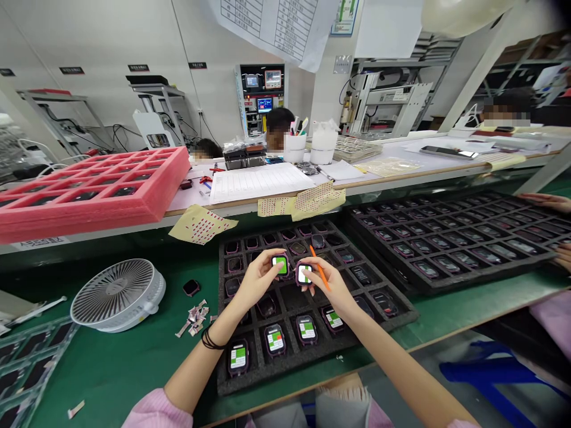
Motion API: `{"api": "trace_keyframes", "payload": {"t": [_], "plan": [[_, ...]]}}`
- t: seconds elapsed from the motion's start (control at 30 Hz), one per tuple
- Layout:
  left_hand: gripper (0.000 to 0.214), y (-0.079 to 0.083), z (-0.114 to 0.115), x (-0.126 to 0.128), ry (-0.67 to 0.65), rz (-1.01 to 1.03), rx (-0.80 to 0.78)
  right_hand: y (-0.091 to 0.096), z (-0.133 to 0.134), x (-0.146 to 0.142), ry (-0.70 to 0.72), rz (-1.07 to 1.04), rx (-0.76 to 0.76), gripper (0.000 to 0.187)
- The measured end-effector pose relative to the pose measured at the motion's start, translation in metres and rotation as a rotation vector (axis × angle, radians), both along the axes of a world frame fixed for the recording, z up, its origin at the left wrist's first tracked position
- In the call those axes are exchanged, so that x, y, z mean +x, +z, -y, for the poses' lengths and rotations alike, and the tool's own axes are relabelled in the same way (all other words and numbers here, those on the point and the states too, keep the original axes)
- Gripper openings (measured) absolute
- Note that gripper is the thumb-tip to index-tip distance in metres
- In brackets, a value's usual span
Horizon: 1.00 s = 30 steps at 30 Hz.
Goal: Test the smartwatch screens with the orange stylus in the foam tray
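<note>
White walls (107,47) left of a pillar (328,83); just beside it, a cabinet (259,98) with lit screens; to its right, metal racks (401,89).

Two hands (257,278) (328,285) hold two smartwatches (281,266) (304,274) and one orange pen (319,268).

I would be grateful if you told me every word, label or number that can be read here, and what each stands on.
Nothing can be read with certainty.
Too small: stickers on the smartwatch bodies.
Too small: screens on the control cabinet.
Too small: black wall tags.
Too blurred: the printed chart.
Too blurred: the white bench-edge label.
</note>
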State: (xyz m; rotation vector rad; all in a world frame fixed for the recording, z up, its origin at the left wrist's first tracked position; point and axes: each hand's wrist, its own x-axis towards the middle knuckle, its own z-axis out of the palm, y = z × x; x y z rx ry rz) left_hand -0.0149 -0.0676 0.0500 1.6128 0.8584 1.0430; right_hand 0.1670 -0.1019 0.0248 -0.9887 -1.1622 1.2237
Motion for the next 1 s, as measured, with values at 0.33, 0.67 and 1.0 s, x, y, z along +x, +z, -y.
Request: {"api": "trace_keyframes", "payload": {"t": [0.33, 0.67, 1.0], "plan": [[0.054, -0.005, -0.002, -0.001, -0.101, 0.082, -0.032, -0.005, -0.004, 0.002, 0.025, 0.014, 0.002, 0.041], [0.037, 0.003, 0.0, -0.001, -0.034, -0.019, -0.026, 0.0, -0.001, 0.002, -0.068, 0.016, -0.071, 0.027], [0.028, 0.006, 0.002, -0.001, 0.023, -0.058, 0.042, 0.001, 0.0, 0.001, -0.056, -0.02, -0.031, 0.027]]}}
